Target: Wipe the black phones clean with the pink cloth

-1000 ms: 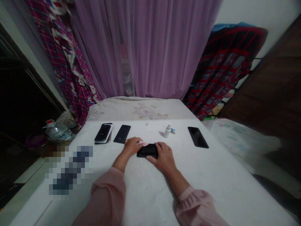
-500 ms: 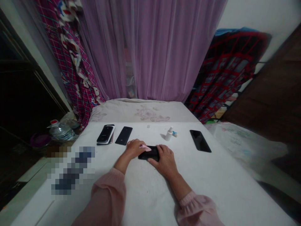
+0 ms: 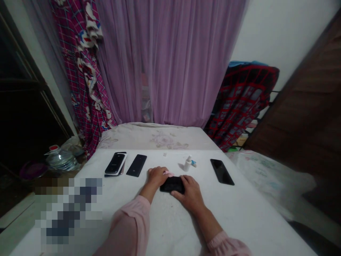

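Observation:
A black phone (image 3: 172, 185) lies flat on the white table (image 3: 239, 213) between my hands. My right hand (image 3: 191, 195) rests on its right end with fingers curled over it. My left hand (image 3: 157, 176) is closed on a small pink cloth (image 3: 168, 174) pressed against the phone's left top edge. Both sleeves are pink.
Two dark phones (image 3: 115, 164) (image 3: 136, 165) lie at the left rear of the table, another black phone (image 3: 222, 171) at the right rear. A small white bottle (image 3: 188, 163) stands behind my hands. A bed (image 3: 157, 135), purple curtain and a water jug (image 3: 60, 159) lie beyond.
The view has tilted up a little, so hands and phones sit lower in the picture. My hands stay on the black phone with the pink cloth.

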`<state>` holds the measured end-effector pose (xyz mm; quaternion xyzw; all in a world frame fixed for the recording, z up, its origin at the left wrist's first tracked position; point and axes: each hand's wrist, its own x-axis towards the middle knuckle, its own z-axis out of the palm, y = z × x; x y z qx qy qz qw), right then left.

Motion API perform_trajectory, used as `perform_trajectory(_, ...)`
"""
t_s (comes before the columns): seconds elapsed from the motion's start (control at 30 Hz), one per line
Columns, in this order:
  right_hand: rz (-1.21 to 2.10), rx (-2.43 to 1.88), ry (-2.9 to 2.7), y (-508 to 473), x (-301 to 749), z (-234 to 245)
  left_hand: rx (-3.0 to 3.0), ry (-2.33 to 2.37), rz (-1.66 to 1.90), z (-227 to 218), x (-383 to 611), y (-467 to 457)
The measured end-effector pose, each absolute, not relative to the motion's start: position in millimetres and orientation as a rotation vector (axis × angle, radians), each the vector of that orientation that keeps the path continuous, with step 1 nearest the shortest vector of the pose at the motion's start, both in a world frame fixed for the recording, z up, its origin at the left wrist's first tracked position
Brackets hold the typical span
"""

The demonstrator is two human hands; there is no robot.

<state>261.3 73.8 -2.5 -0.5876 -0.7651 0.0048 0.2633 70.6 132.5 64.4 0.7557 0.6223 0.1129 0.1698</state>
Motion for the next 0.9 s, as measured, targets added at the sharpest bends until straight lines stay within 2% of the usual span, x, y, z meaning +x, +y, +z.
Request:
perform_trajectory(0.23,0.130,-1.507,-2.208,68.9,295.3,13.9,2.197,1.712,0.303,60.9,84.8,135.9)
perform_trajectory(0.9,0.064,-1.589,-2.144,60.5,289.2,23.8,2.271,1.632,0.256,58.5,104.2,134.7)
